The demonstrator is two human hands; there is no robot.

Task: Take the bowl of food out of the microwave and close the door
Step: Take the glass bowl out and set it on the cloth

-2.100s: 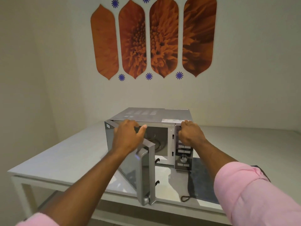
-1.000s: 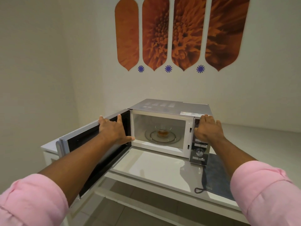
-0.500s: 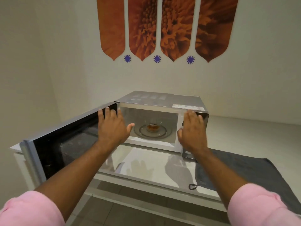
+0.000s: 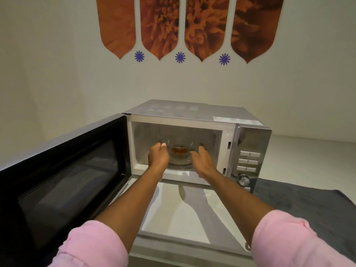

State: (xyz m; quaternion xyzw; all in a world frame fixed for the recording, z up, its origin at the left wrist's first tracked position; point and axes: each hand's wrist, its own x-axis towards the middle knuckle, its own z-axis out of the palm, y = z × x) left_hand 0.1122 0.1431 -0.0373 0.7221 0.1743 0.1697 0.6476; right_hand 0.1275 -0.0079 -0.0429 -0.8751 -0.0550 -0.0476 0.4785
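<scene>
A silver microwave (image 4: 192, 112) stands on a white table, its dark-glassed door (image 4: 63, 170) swung wide to the left. Inside, a clear glass bowl (image 4: 180, 149) with brown food sits on the glass turntable (image 4: 180, 162). Both my hands are inside the cavity. My left hand (image 4: 158, 156) is at the bowl's left side and my right hand (image 4: 202, 158) at its right side, fingers apart and curved toward it. I cannot tell whether the fingertips touch the glass.
The control panel (image 4: 249, 160) with buttons and a dial is on the microwave's right front. A dark grey cloth (image 4: 300, 205) lies on the table (image 4: 185, 218) to the right. A wall with orange flower panels rises behind.
The door went from partly open to fully open. Both hands left the door and the panel and reached forward into the cavity, one on each side of the bowl.
</scene>
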